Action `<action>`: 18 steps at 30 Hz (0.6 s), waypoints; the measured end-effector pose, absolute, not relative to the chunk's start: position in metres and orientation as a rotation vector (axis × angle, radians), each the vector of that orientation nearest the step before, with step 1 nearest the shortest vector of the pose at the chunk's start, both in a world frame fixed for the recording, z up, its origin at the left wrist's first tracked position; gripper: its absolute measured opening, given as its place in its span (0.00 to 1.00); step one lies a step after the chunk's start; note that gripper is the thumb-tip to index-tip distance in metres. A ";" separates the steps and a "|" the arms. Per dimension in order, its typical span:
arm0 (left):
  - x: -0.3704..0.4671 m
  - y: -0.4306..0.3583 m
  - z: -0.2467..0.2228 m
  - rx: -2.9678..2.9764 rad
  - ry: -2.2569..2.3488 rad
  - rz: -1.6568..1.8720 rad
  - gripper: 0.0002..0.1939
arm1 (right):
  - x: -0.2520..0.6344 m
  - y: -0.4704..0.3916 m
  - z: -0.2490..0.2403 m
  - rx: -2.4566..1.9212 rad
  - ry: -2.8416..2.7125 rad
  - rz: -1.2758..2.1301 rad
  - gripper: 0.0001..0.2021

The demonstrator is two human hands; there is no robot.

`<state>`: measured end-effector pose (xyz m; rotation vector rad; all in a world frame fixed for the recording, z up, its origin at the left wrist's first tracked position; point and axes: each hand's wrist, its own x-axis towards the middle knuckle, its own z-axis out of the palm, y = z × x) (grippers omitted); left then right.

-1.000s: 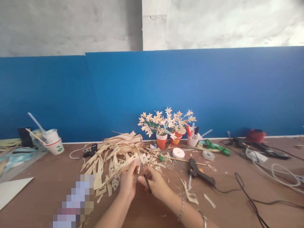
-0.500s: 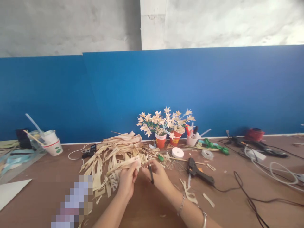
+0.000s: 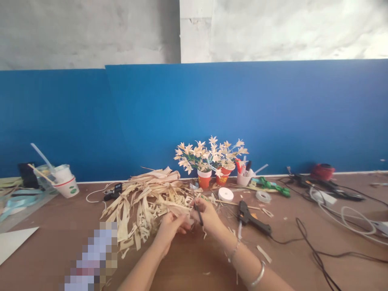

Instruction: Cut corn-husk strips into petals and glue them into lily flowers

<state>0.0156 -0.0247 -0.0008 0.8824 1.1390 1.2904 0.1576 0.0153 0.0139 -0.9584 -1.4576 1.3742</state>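
Note:
My left hand (image 3: 170, 231) pinches a pale strip of dried corn husk (image 3: 179, 210) between thumb and fingers, low over the table. Close beside it on the right, my right hand (image 3: 207, 214) is closed around a slim black-handled tool, apparently scissors (image 3: 198, 213), with a thin metal tip pointing up and away. Whether the blades touch the strip cannot be made out. A large heap of dried husks (image 3: 142, 194) lies behind and left of my left hand. Beyond my hands, pale star-shaped husk flowers (image 3: 198, 151) stand in red paper cups (image 3: 204, 181).
Right of my hands lie a black glue gun (image 3: 253, 218) with its cord, a white tape roll (image 3: 226, 194), a clear tape roll (image 3: 263, 197) and husk scraps. A pen cup (image 3: 243, 178) stands behind. Cables (image 3: 321, 250) sprawl at right; a white cup (image 3: 67, 186) stands left.
My left hand has moved right with the husk strip and turned inward, closing the gap to my right hand. The right hand and its tool have shifted slightly right and up.

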 end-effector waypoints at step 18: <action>0.012 -0.022 0.010 0.814 1.407 1.523 0.23 | 0.172 0.014 0.037 -1.043 -1.643 1.505 0.20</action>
